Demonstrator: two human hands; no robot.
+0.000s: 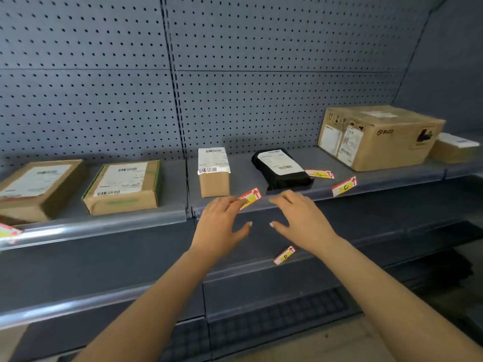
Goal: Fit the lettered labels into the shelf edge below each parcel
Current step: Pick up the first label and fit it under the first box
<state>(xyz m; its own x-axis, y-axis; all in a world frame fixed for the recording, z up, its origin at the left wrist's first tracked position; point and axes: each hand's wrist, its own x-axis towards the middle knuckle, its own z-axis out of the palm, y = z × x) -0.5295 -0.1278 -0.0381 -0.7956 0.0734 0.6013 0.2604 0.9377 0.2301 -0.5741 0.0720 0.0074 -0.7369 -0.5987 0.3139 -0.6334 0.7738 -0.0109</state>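
A red-and-yellow lettered label [250,197] sits tilted on the upper shelf edge [292,198], between a small brown parcel [214,178] and a black bagged parcel [281,168]. The fingertips of my left hand [222,226] touch its left end, with the thumb spread well below. My right hand [300,218] rests straight fingers on the edge just right of it, under the black parcel. A label marked C [344,186] stands in the edge farther right. Another label [319,174] lies loose on the shelf. One marked D [284,255] sits on the lower shelf edge.
Two flat brown parcels [125,186] [36,186] lie on the left shelf section, with a label [9,232] at its edge on the far left. A large carton [379,137] and a small box [454,150] stand at the right. Pegboard backs the shelves.
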